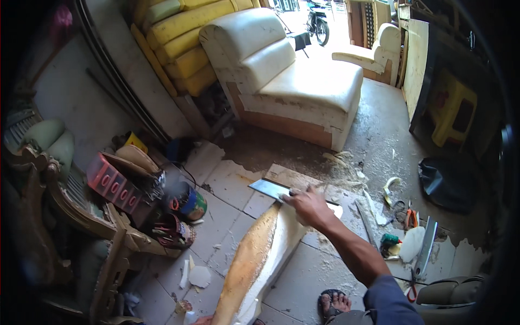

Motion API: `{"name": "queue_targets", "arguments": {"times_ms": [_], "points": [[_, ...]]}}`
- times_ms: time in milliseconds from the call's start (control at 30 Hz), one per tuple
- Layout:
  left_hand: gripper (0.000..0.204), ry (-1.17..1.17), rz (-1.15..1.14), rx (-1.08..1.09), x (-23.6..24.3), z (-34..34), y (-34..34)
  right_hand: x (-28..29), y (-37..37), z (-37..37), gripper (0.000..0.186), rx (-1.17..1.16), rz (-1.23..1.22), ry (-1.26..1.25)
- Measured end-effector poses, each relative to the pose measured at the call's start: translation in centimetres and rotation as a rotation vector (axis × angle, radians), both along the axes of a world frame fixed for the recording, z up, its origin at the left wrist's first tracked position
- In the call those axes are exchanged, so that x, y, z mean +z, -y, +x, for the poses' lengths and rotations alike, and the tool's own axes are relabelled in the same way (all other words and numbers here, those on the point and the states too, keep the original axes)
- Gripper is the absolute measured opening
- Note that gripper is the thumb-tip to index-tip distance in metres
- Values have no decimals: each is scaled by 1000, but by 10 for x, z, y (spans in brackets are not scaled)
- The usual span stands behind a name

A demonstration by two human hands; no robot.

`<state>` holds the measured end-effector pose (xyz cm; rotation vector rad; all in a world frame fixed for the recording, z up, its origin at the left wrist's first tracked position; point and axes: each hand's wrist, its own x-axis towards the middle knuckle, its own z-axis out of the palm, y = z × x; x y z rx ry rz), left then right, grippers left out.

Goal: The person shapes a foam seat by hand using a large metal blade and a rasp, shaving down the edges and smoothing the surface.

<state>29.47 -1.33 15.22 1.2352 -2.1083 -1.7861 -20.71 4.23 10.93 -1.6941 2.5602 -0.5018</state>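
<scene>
A long block of foam (246, 260), tan on its left face and white on its right, slants from the lower edge toward the middle of the floor. My right hand (309, 207) is closed around a tool with a wide, flat metal blade (269, 189). This blade points left across the far end of the foam; its handle is hidden under my fingers. Only a sliver of my left hand (203, 320) shows at the lower edge, beside the near end of the foam, with its fingers out of sight.
Orange-handled pliers (411, 218), a green tool (389, 241), a long metal blade (427, 246) and foam scraps lie at right. A white sofa seat (303, 92) stands ahead. Left are a paint-stained can (190, 203), a red organizer (116, 184) and a carved chair frame (116, 260).
</scene>
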Motion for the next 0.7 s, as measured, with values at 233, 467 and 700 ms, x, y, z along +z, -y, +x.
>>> {"name": "queue_targets", "arguments": {"times_ms": [233,467,700], "points": [[53,90,45,-5,5,-7,4,-5,2,3,50,-105,100,-98],[47,-56,-38,-13,-13,1,3,48,-18,56,44,175,105,190],[44,48,-45,37,-16,2,4,112,-47,73,58,149,444,9]]}}
